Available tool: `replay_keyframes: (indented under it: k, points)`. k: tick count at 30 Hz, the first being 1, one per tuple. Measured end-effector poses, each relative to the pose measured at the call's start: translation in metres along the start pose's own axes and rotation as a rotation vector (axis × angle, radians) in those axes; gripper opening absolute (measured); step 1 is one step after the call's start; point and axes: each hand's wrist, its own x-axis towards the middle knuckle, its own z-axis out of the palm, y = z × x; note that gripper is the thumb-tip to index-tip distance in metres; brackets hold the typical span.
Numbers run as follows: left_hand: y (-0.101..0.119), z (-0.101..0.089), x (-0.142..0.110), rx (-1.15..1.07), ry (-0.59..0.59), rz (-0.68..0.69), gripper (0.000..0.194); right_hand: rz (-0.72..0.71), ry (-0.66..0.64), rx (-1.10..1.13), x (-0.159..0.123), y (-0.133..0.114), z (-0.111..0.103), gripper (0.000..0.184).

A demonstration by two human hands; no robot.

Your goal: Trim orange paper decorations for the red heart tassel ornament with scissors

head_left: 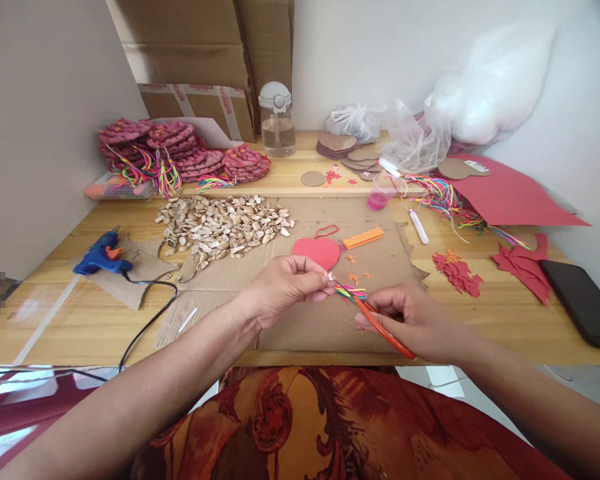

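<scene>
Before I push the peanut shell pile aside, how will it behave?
Likely to spread rather than move as one: the peanut shells lie loose and heaped, partly on the cardboard. Probably light, since some look like open halves. Their rounded shapes may let a few roll.

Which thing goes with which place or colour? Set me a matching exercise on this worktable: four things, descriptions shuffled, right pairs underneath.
Things
1. Scissors
2. Glue gun
3. Phone
4. Orange strip

Descriptions
A. Black, lying near the right edge of the table
B. On the cardboard, just right of the red round piece
C. Held in the right hand
D. Blue, left of the peanut shells

Right pairs: 1-C, 2-D, 3-A, 4-B
</scene>
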Motion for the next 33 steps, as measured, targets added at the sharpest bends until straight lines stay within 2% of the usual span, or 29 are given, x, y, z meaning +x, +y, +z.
replay_keyframes:
  k: [19, 24, 28, 33]
  points:
    - [-0.0004, -0.0020, 0.0019, 0.002, -0.009, -0.022, 0.012, -0.087, -0.004, 0.013, -0.0011, -0.0010, -0.0010, 0.039]
    - [0.0003, -0.0024, 0.0007, -0.015, -0.022, -0.016, 0.013, -0.083, -0.002, 0.023, -0.0009, -0.0001, -0.0003, 0.038]
    - [0.0041, -0.0034, -0.0014, -0.008, -0.030, -0.028, 0.014, -0.041, 0.020, 0.055, -0.0032, -0.0002, -0.0038, 0.028]
    - [0.0077, -0.0039, -0.0036, 0.033, -0.039, -0.037, 0.012, -0.003, -0.030, 0.060, -0.0067, 0.0000, -0.0073, 0.028]
